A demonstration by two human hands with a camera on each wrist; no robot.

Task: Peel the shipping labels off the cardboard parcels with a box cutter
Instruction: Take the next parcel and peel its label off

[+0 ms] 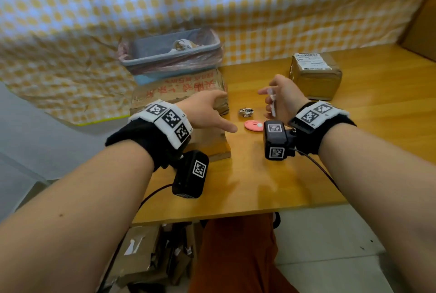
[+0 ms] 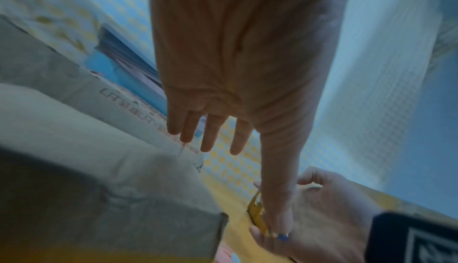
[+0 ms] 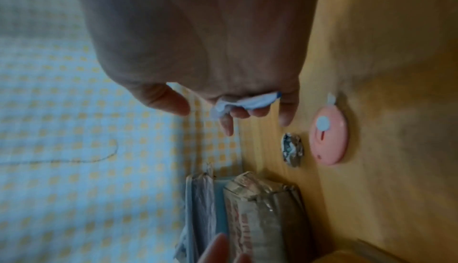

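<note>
A worn cardboard parcel [image 1: 179, 93] with red print lies at the table's left edge. My left hand [image 1: 221, 113] is spread over its right end, fingers straight [image 2: 210, 136] and holding nothing; whether it touches the parcel [image 2: 99, 169] I cannot tell. My right hand [image 1: 266, 101] hovers over the table's middle, its fingers curled round a white label scrap [image 3: 247, 101]. Below it the pink round box cutter [image 1: 253, 125] lies on the table beside a crumpled label ball [image 1: 245, 112]. A second parcel [image 1: 315, 80] at the back right carries a white shipping label [image 1: 311, 61].
A grey bin [image 1: 171, 49] with a pink liner and paper scraps inside stands behind the left parcel. A yellow checked cloth hangs behind the wooden table [image 1: 259, 186]. Flattened cardboard lies on the floor under the table's front edge.
</note>
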